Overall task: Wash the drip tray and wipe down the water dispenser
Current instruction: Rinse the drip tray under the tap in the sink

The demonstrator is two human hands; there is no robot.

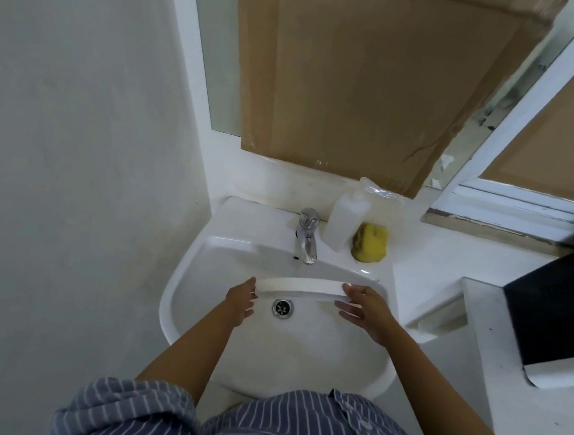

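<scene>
The left hand [240, 299] reaches into the white sink [183, 298] with fingers spread, its fingertips at the left end of the drip tray [302, 287]; whether they grip it or only touch it cannot be told. The one tray, white and long, lies across the basin with its long axis running left to right, tilted so a long edge faces up, just beyond the single drain [282, 308] and below the spout of the one chrome tap [306, 236]. The right hand [364, 309] is at the tray's right end, thumb over the top edge and fingers open beneath it, apparently supporting it. On the sink's back ledge, right of the tap, stand one white bottle [345, 222] and one yellow sponge [370, 241], just beside each other. Above them brown cardboard [357, 85] covers the window. At the far right sits one dark object [556, 307] on a white counter [512, 389]. Both striped sleeves [126, 407] are rolled up
</scene>
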